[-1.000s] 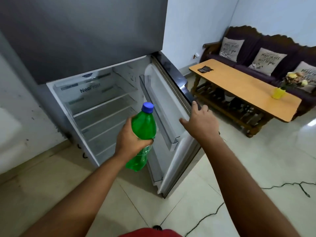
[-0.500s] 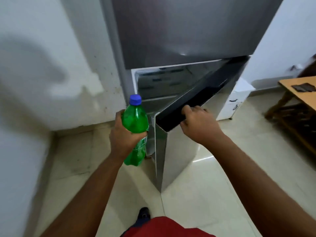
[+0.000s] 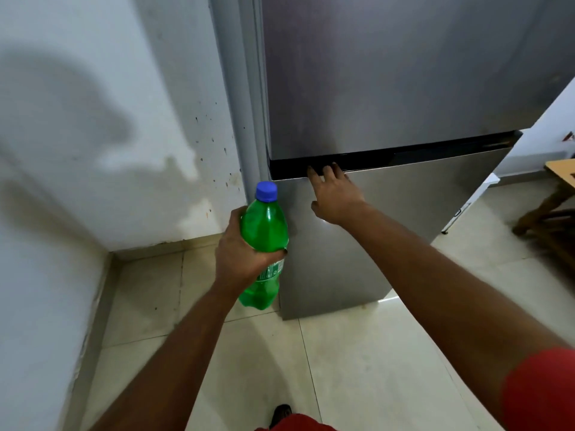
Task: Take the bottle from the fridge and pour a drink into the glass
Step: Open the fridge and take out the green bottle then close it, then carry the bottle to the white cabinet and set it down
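Beside the stained wall [image 3: 93, 150], left hand [image 3: 241, 259] grips bottle [image 3: 264, 231]; right hand [image 3: 334, 194] fingers spread, apparently touching fridge [image 3: 389, 88].

Both forearms bare, no watch or bands visible at the wrists. Left hand [image 3: 239, 259] and right hand [image 3: 334, 197] bare, no gloves, no rings visible. Red short sleeve [image 3: 541, 390] on the right upper arm. Red garment [image 3: 298, 424] at bottom edge. Dark shoe [image 3: 281, 413] just above it.
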